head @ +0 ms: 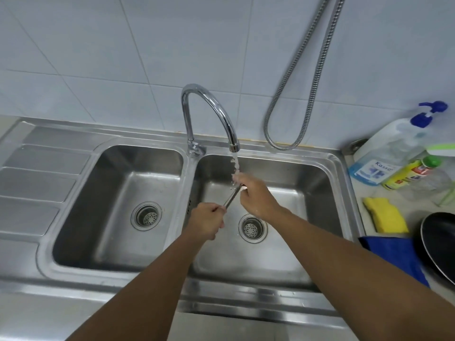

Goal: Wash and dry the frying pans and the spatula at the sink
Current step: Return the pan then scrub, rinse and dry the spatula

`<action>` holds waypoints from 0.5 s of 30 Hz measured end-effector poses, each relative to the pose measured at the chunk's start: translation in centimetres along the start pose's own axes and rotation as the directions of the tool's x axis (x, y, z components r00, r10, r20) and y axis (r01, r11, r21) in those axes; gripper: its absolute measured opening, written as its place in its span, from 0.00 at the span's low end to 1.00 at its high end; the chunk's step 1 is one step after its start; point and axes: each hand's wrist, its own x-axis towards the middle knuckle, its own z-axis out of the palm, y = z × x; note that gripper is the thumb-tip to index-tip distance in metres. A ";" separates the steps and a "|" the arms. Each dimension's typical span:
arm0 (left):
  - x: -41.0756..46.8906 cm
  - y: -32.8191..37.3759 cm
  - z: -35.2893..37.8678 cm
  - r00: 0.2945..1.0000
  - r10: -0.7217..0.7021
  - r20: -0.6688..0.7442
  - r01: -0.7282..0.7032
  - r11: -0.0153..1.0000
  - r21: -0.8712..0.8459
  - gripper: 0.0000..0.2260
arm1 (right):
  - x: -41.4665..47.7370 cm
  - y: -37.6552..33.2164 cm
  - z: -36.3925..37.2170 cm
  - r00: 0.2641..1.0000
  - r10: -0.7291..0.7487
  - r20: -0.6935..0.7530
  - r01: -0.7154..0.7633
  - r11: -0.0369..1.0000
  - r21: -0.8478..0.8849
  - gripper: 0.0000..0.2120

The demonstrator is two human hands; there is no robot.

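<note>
Under the faucet spout, over the right basin of the steel sink, the spatula is being held in both hands and rinsed by the running water. Its thin metal shaft is being held at a slant, with the lower end toward the person and left of the spout and the upper end directly beneath the stream. The lower end is being gripped by the left hand, whose fingers are being curled tightly round it in a closed fist. The upper end is being clasped by the right hand, with the fingers wrapped over it, so the blade is being hidden and its shape cannot be told. Water is being splashed over the knuckles of that hand. Below the spout and nearer the person, the drain strainer of the right basin is being framed between the two forearms. Left of the faucet, the left basin is being shown holding only its own strainer. Far to the right of the faucet, on the counter, one black frying pan is being cropped by the edge of view. A blue cloth is lying against its near-left side. A yellow sponge is lying just beyond the cloth, toward the wall. Two soap bottles are standing further back again: a clear pump bottle with a blue head and a yellow bottle with a green cap. Right of the faucet, a metal hose is hanging down the tiled wall.
</note>
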 end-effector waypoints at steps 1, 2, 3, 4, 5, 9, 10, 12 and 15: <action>0.1 0.3 0.3 1.000 0.018 0.003 -0.018 0.999 0.037 0.11 | -0.6 0.6 -0.1 0.997 0.046 -0.062 -0.045 0.999 0.018 0.24; 0.1 0.5 0.7 0.999 0.041 0.002 -0.041 0.997 0.064 0.11 | -1.1 0.9 -0.4 0.987 0.094 -0.133 -0.090 0.995 0.039 0.24; 0.1 0.7 1.1 0.998 0.067 -0.004 -0.067 0.995 0.080 0.11 | -1.4 1.2 -0.6 0.965 0.161 -0.205 -0.148 0.986 0.077 0.23; 0.1 0.9 1.4 0.996 0.093 -0.015 -0.091 0.992 0.088 0.12 | -1.5 1.3 -0.8 0.935 0.234 -0.265 -0.204 0.969 0.136 0.23; 0.1 1.2 1.7 0.993 0.117 -0.031 -0.114 0.989 0.093 0.12 | -1.4 1.4 -1.0 0.899 0.326 -0.293 -0.268 0.938 0.221 0.23; 0.1 1.6 2.4 0.984 0.160 -0.074 -0.155 0.985 0.072 0.13 | -0.3 1.0 -1.8 0.805 0.592 0.024 -0.316 0.395 0.863 0.25; 0.0 1.5 2.5 0.984 0.158 -0.077 -0.153 0.986 0.062 0.13 | 0.0 0.7 -2.0 0.820 0.567 0.079 -0.232 0.203 0.951 0.23; -0.2 1.0 2.4 0.986 0.140 -0.089 -0.138 0.990 0.031 0.12 | 0.8 0.4 -1.9 0.832 0.545 0.103 -0.141 0.029 0.990 0.19; -0.8 0.3 1.6 0.986 0.114 -0.122 -0.118 0.993 -0.021 0.12 | 1.5 -0.7 -1.3 0.838 0.526 0.143 -0.178 0.016 0.984 0.20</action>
